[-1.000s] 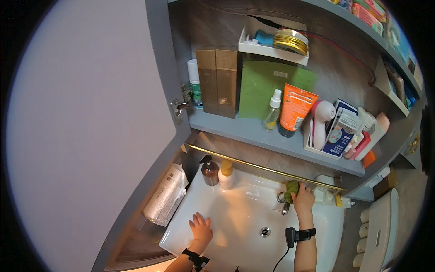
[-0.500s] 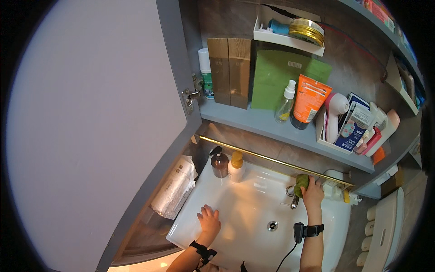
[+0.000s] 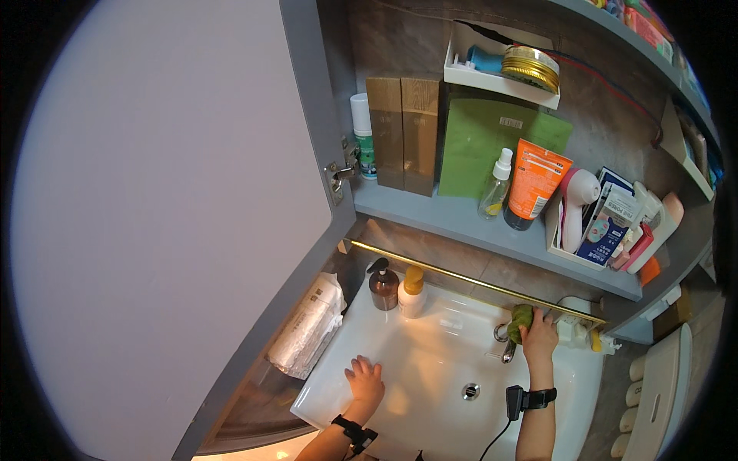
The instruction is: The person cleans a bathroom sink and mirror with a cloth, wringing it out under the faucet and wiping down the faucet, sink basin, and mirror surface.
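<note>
A bunched green cloth is gripped in my right hand, pressed against the back of the chrome faucet. My fingers wrap over its right side, hiding part of it. Lower left, my left hand is spread over the left part of the white sink, holding nothing. Whether its palm touches the sink surface I cannot tell. The metal drain lies between the two hands. On the sink's back left corner a brown pump bottle stands beside a white bottle with a yellow cap.
A gold rail runs just behind the faucet. Above it, the cabinet shelf holds an orange tube, a spray bottle and boxes. The open cabinet door fills the left. A wrapped tissue pack lies beside the sink.
The whole view has shifted, so everything sits slightly farther right and lower. My right hand stays on the cloth at the faucet; my left hand remains spread over the sink.
</note>
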The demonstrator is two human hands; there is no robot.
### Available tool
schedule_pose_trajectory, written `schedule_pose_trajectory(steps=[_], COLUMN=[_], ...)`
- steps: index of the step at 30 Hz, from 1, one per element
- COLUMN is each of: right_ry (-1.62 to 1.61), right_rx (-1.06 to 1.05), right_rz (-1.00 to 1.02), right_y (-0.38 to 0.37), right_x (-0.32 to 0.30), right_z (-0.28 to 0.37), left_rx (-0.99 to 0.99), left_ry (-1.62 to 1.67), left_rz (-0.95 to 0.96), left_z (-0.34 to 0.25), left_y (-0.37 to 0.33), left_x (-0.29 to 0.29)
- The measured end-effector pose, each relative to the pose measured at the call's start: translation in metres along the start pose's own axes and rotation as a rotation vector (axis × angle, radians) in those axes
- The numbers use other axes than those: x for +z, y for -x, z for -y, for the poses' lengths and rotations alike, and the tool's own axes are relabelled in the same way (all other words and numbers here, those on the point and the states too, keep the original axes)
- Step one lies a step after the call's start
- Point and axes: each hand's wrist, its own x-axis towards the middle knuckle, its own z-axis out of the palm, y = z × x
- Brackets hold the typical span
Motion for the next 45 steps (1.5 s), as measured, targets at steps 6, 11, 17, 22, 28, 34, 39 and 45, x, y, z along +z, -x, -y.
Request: schedule_pose_trajectory(steps=[6,11,17,22,28,34,39,45], right_ry=[-0.048,-0.039,-0.047,-0.038,-0.091,-0.071,-0.046,-0.017], right_rx=[-0.032,-0.043,-0.033,0.006,-0.031,-0.006,0.013,0.024], right_rz=[-0.003,-0.063,-0.022,0.029,-0.058,-0.026,-0.017,-0.008], right_y=[0.001,-0.001,-0.001,-0.001,0.003,0.003,0.000,-0.001], right_x=[-0.001,0.000,-0.002,-0.005,-0.007,-0.010,-0.004,-0.001], right_z=[0.002,-0.001,0.000,0.004,0.005,0.007,0.005,0.005], left_rx=[0.029,0.039,0.031,0.015,0.033,0.031,0.037,0.038], left_ry=[0.012,0.017,-0.028,-0.032,-0.052,-0.053,-0.055,-0.045], left_rz=[-0.060,-0.049,-0.009,0.013,-0.005,0.016,0.025,0.041], left_z=[0.005,0.003,0.002,0.001,0.003,0.003,0.002,0.003], left_y=[0.002,-0.002,0.000,-0.001,0.001,-0.001,0.000,-0.002], left_x=[0.001,0.002,0.002,0.000,0.001,-0.001,-0.005,-0.003])
